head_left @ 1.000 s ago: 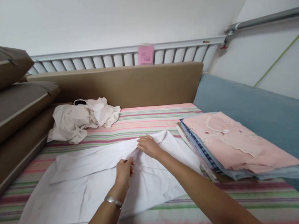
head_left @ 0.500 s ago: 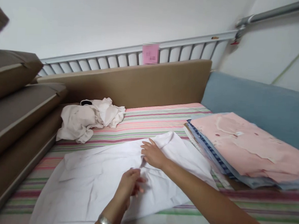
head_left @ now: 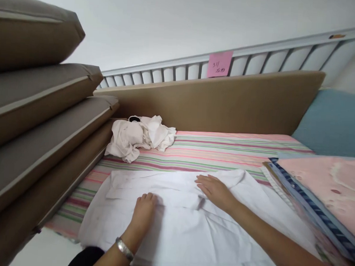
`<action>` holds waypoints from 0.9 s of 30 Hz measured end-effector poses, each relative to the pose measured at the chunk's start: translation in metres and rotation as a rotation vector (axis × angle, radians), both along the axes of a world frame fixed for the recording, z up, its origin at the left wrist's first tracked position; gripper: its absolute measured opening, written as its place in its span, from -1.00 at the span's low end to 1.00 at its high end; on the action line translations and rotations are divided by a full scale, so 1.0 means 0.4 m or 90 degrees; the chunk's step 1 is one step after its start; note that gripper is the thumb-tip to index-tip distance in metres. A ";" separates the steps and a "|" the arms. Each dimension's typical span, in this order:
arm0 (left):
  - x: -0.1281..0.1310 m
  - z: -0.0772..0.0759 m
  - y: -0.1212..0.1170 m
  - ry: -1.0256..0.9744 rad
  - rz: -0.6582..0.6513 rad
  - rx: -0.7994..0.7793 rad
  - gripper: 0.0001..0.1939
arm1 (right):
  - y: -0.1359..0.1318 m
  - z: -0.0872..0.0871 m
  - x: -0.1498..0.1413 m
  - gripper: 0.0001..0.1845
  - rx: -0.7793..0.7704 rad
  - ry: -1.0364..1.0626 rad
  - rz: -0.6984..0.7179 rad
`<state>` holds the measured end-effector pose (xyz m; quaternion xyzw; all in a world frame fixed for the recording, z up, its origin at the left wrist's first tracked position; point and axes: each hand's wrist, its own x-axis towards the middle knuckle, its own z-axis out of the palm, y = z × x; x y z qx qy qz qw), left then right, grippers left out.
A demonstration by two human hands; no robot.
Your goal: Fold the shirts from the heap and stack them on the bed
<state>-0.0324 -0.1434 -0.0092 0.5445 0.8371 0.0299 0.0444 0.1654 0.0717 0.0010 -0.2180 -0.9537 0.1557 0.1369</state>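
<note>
A white shirt (head_left: pixel 178 224) lies spread flat on the striped bedsheet (head_left: pixel 212 148). My left hand (head_left: pixel 143 211), with a silver bracelet at the wrist, rests on the shirt's left part, its fingers curled down onto the cloth. My right hand (head_left: pixel 216 190) lies flat on the shirt's upper middle, fingers stretched out and pointing left. Neither hand grips the fabric.
A crumpled heap of white clothes (head_left: pixel 138 135) sits at the back left of the bed. Brown cushions (head_left: pixel 38 114) are stacked on the left. A pile of folded clothes with a pink top (head_left: pixel 332 184) lies at the right. A brown headboard (head_left: pixel 215 99) and a white railing stand behind.
Both hands let go of the pinched fold and now press flat on the shirt. My left hand moved left. The view swung to the left.
</note>
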 end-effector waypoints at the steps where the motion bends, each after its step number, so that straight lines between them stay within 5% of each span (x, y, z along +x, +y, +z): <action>1: -0.011 -0.008 -0.011 0.017 -0.014 0.001 -0.65 | -0.016 -0.002 -0.022 -0.58 -0.023 -0.022 0.024; 8: -0.073 0.000 -0.041 0.029 -0.058 0.076 -0.74 | -0.073 -0.010 -0.078 -0.42 -0.125 -0.214 0.044; 15: -0.077 0.034 -0.051 -0.068 -0.048 0.121 -0.75 | -0.110 0.042 -0.174 -0.46 -0.063 -0.151 0.026; 20: -0.158 -0.032 -0.044 -0.054 0.065 0.144 -0.56 | -0.190 -0.048 -0.278 -0.42 0.030 -0.156 0.026; 24: -0.207 -0.093 -0.071 -0.039 0.066 0.146 -0.44 | -0.204 -0.140 -0.291 -0.42 0.083 -0.154 0.013; 27: -0.216 -0.099 -0.081 -0.044 0.057 0.161 -0.42 | -0.193 -0.156 -0.288 -0.43 0.110 -0.136 0.019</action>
